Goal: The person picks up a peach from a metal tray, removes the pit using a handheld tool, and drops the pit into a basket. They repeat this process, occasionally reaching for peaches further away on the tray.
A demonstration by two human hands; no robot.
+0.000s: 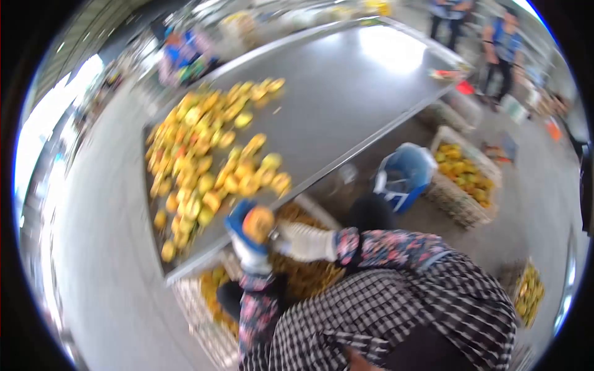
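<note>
A round orange-yellow fruit [258, 224] rests in my left hand [245, 238], whose blue-and-white glove wraps round its left side. Close beside it on the right is my right hand [303, 241] in a white knitted glove, its fingers curled at a small dark thing too blurred to name. Both hands are over the near edge of a grey metal table [322, 80]. Many yellow and orange fruits [192, 154] lie spread over the table's left part. Below my hands, a crate holds brownish pieces [303, 272].
A crate of yellow fruit [213, 290] stands below left. On the right are a blue bucket [405, 176], a basket of fruit [464, 176] and another basket [529, 294]. One person [185, 55] sits across the table; others [502, 52] stand at the upper right.
</note>
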